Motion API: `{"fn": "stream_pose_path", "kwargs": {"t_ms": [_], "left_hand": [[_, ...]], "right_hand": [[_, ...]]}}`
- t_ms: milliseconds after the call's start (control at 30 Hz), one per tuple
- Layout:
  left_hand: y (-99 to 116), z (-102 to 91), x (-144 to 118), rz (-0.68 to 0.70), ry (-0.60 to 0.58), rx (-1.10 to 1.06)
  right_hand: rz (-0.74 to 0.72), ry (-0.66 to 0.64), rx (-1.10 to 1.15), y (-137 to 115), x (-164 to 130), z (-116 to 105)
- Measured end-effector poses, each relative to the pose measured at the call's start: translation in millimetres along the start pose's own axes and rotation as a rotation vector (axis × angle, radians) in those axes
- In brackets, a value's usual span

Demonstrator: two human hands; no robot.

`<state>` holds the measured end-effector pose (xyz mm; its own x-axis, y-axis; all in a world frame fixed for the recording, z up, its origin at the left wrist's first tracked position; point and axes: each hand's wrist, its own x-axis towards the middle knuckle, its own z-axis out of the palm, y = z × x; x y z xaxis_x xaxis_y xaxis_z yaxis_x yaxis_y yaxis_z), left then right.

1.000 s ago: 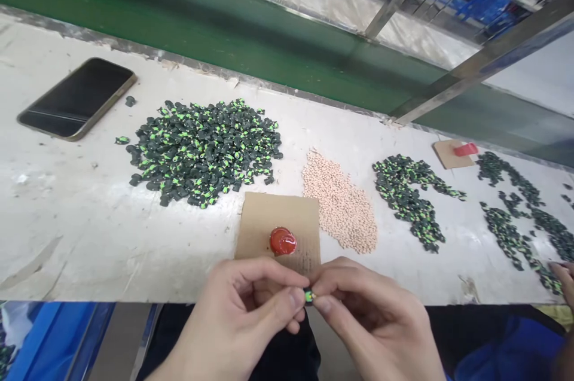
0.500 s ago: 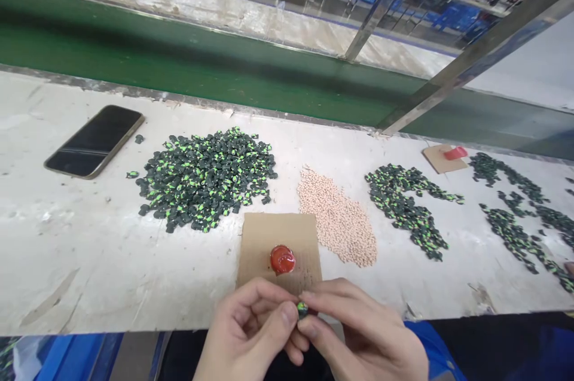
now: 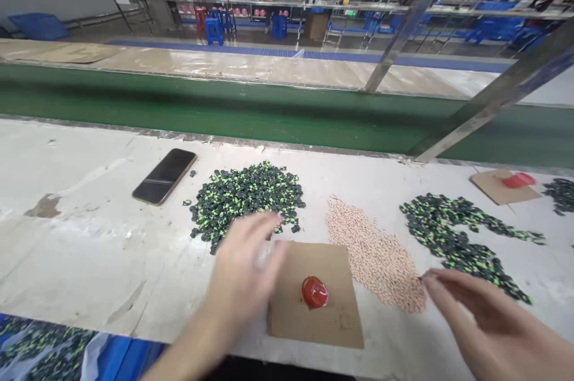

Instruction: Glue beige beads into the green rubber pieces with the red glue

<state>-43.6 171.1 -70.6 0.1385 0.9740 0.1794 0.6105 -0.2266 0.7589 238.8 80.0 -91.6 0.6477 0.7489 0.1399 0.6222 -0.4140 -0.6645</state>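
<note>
Hands apart over green pieces and pale beads

In the head view, the blurred left hand [image 3: 242, 264], thumb and fingers parted, is over the near edge of the larger pile of dark green pieces [image 3: 251, 189] on the bench [image 3: 89, 249]. The right hand [image 3: 488, 321] pinches a tiny dark item [image 3: 420, 277], too small to identify, at the right end of the pale beads [image 3: 372, 249]. Between the hands, a red blob [image 3: 315, 292] sits on cardboard [image 3: 318, 330].
</note>
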Motion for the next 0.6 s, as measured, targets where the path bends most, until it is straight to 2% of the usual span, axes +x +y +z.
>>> {"fn": "stream_pose_path", "kwargs": {"t_ms": [67,133,267,400,500,600], "left_hand": [[-21,-11.4,32,0.014,0.043,0.114],[-37,-16.1,53,0.041,0.012,0.132],[-50,-12.5,60,0.067,-0.025,0.048],[-48,-9.6,58,0.008,0.003,-0.100],[-39,-12.5,57,-0.081,0.060,-0.218],[-25,-18.4,51,-0.239,0.077,-0.361]], "right_hand": [[0.001,0.048,-0.167,23,32,-4],[-0.090,0.038,-0.238,41,55,-7],[-0.261,0.108,-0.287,56,72,-6],[-0.419,0.044,-0.311,36,64,6],[-0.564,-0.106,-0.285,9,52,23],[-0.665,-0.244,-0.237,-14,44,40]]}}
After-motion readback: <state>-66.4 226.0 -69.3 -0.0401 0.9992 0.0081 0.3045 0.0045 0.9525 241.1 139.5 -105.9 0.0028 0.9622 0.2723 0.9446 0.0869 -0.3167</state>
